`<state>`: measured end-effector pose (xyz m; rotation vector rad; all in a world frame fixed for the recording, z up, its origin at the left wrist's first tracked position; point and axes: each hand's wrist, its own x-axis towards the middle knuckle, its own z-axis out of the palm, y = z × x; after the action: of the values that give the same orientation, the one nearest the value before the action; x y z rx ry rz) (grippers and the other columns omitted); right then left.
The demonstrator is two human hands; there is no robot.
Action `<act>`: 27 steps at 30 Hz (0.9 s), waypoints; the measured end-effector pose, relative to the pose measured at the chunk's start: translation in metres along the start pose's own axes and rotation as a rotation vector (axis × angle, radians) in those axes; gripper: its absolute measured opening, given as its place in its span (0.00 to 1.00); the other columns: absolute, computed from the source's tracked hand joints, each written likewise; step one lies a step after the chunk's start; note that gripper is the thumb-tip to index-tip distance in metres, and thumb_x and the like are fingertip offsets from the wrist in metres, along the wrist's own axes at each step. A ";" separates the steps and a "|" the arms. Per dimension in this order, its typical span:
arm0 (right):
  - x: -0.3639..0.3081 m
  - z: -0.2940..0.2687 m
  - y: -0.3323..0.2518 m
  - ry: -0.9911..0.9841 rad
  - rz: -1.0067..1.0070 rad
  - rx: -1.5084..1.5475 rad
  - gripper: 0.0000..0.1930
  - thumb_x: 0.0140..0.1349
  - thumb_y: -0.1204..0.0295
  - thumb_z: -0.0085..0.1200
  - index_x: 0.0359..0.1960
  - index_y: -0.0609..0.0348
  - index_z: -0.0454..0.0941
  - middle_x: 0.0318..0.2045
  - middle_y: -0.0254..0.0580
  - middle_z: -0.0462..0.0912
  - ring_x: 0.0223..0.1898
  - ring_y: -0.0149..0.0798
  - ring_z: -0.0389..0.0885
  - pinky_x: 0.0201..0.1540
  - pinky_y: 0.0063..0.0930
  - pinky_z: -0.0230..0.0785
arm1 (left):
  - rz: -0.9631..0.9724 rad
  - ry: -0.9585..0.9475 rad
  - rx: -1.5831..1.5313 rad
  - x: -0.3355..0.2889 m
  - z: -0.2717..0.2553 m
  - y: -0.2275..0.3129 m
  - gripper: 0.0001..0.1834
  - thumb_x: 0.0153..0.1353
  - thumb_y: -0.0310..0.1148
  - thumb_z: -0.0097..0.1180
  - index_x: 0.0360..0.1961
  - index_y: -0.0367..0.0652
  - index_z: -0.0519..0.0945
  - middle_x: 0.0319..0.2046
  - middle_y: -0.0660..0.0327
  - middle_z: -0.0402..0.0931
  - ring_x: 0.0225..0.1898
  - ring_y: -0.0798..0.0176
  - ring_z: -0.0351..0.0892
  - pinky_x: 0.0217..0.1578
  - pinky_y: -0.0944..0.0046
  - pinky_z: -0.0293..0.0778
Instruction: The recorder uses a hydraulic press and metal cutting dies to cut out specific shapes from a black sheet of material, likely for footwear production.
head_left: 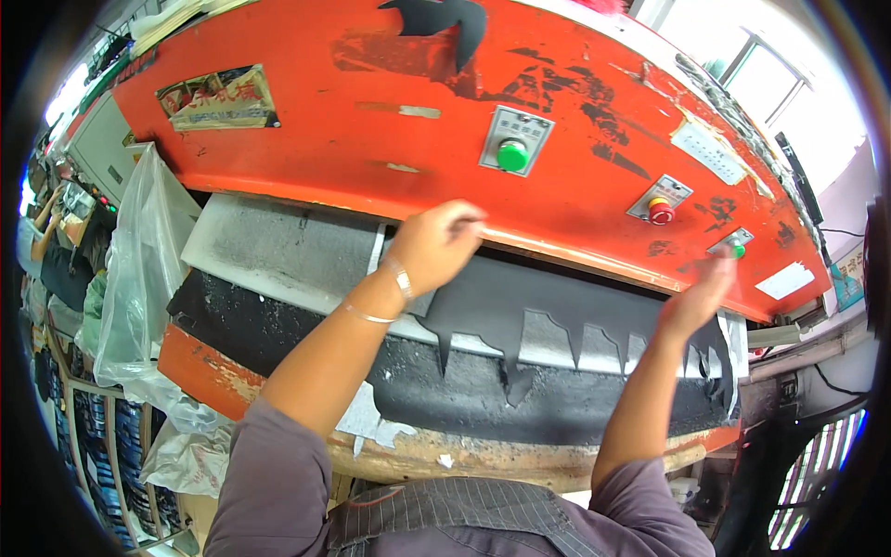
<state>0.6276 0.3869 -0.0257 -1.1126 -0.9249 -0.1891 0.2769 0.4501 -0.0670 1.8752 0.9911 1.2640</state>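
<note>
My left hand hangs in front of the lower edge of a large red machine, its fingers curled into a loose fist with nothing visible in them. A bracelet circles that wrist. Up at the right, my right hand reaches to a small green push button, fingers stretched out and somewhat blurred; whether it touches the button I cannot tell. Below the hands lies a dark grey sheet with pointed cut-outs along its near edge, partly under the machine. Beside it on the left is a pale grey slab.
A larger green button and a red knob sit on the machine's front. Black padding covers the worn bed, with white scraps at its near edge. Clear plastic bags hang at the left. Another person works far left.
</note>
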 end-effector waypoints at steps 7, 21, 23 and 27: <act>0.205 -0.078 0.142 0.143 -0.233 -0.385 0.33 0.72 0.52 0.36 0.66 0.72 0.55 0.67 0.59 0.55 0.68 0.48 0.56 0.69 0.41 0.48 | 0.079 -0.157 0.291 0.095 0.029 0.087 0.22 0.63 0.42 0.52 0.19 0.35 0.80 0.16 0.54 0.79 0.19 0.61 0.82 0.25 0.63 0.75; -0.022 -0.047 -0.040 -0.335 0.199 -0.045 0.17 0.69 0.66 0.48 0.54 0.63 0.72 0.50 0.42 0.76 0.54 0.36 0.72 0.59 0.31 0.61 | -0.211 -0.408 0.451 -0.241 -0.015 0.057 0.13 0.60 0.42 0.55 0.27 0.45 0.83 0.28 0.56 0.79 0.33 0.51 0.78 0.37 0.54 0.73; -0.088 0.001 -0.070 -0.531 0.229 0.060 0.15 0.67 0.67 0.50 0.53 0.59 0.73 0.46 0.36 0.77 0.47 0.29 0.74 0.49 0.26 0.67 | -0.085 -0.221 0.590 -0.255 -0.006 0.056 0.10 0.57 0.37 0.56 0.25 0.45 0.81 0.27 0.59 0.77 0.34 0.53 0.76 0.37 0.54 0.71; -0.208 0.056 -0.139 -1.104 0.418 0.165 0.19 0.61 0.69 0.59 0.53 0.57 0.75 0.46 0.41 0.80 0.48 0.33 0.77 0.47 0.26 0.71 | -0.077 -0.142 0.626 -0.254 0.003 0.057 0.10 0.55 0.36 0.56 0.22 0.43 0.80 0.27 0.57 0.77 0.33 0.52 0.75 0.37 0.53 0.71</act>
<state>0.3891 0.3062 -0.0726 -1.2116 -1.5895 0.9196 0.2298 0.2022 -0.1323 2.3174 1.4820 0.8071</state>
